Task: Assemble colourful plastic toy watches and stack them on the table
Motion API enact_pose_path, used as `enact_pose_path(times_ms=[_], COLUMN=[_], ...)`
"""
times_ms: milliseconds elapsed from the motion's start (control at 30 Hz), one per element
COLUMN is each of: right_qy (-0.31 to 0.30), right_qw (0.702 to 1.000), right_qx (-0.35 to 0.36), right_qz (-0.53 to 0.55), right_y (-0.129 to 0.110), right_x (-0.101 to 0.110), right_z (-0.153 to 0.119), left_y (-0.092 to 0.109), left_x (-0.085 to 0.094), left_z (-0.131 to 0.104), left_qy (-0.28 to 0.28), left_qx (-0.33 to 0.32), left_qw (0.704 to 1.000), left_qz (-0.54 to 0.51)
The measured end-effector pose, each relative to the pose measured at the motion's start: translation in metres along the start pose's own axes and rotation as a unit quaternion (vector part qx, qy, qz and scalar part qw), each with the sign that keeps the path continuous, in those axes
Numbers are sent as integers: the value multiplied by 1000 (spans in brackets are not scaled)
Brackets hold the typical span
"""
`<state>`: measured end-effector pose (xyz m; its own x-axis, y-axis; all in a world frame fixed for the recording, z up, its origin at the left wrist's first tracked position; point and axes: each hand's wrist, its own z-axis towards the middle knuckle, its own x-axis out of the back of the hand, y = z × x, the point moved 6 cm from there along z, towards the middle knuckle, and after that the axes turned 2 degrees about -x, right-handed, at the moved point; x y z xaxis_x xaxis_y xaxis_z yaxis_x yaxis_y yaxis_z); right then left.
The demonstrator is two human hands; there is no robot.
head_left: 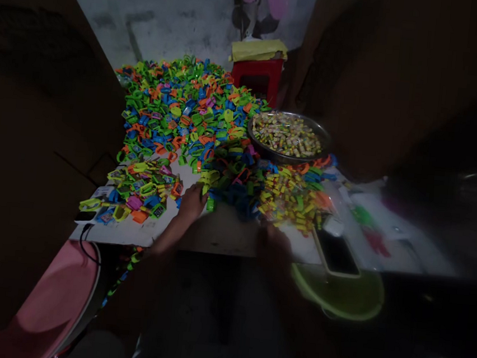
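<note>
My left hand [193, 201] is at the near edge of a big heap of bright plastic toy watches [177, 111]. Its fingers are curled against a yellow-green toy watch [210, 178], and a small green piece [210, 204] shows just beside them. Dark and blurred, my right hand [273, 240] rests low over the table by a pile of small yellow-wrapped pieces [289, 198]; shadow hides its fingers. Between the hands lie more toy watches [237, 193] in deep shade. A smaller group of toy watches [142, 186] sits to the left.
A round metal bowl [262, 150] full of small pieces stands behind the yellow pile. A phone [339, 250] overhangs the front edge above a green basin [361, 306]. A pink basin [58, 297] is at lower left. Behind the table stands a red stool [277, 78].
</note>
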<state>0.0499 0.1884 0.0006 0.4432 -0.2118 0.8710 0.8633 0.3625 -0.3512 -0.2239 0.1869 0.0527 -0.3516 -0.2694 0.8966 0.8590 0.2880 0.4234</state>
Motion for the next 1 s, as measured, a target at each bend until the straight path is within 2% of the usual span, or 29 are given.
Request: enact_pose_path(times_ms=[133, 300, 367, 467, 567, 667, 767, 867, 933, 1000], right_qy=[9, -7, -27, -95, -173, -204, -229, -199, -165, -132], right_qw=[1000, 987, 973, 945, 913, 889, 871, 855, 850, 858], right_qx=[-4, -45, -60, -73, -84, -70, -84, -121, -132, -115], right_qz=[25, 154, 223, 303, 359, 405, 426, 463, 483, 482], right_y=[0, 5, 1, -16, -43, -70, -85, -84, -80, -77], right_x=[5, 9, 10, 10, 20, 45, 67, 81, 87, 93], right_z=[0, -4, -8, -18, -32, -43, -51, -56, -58, -57], left_y=[-1, 3, 6, 12, 20, 29, 43, 56, 61, 63], left_x=[6, 16, 19, 27, 31, 23, 20, 28, 34, 41], left_z=[-4, -39, -55, -78, -103, -130, -153, -169, -175, -178], left_qy=[-27, -53, -45, -2, 13, -60, -116, -131, -146, -153], left_qx=[19, 3, -11, -26, -28, 39, 84, 95, 110, 114], left_qw=[999, 998, 998, 992, 970, 939, 880, 847, 847, 856], left_qz=[-2, -32, -45, -121, -240, -336, -454, -506, -499, -480])
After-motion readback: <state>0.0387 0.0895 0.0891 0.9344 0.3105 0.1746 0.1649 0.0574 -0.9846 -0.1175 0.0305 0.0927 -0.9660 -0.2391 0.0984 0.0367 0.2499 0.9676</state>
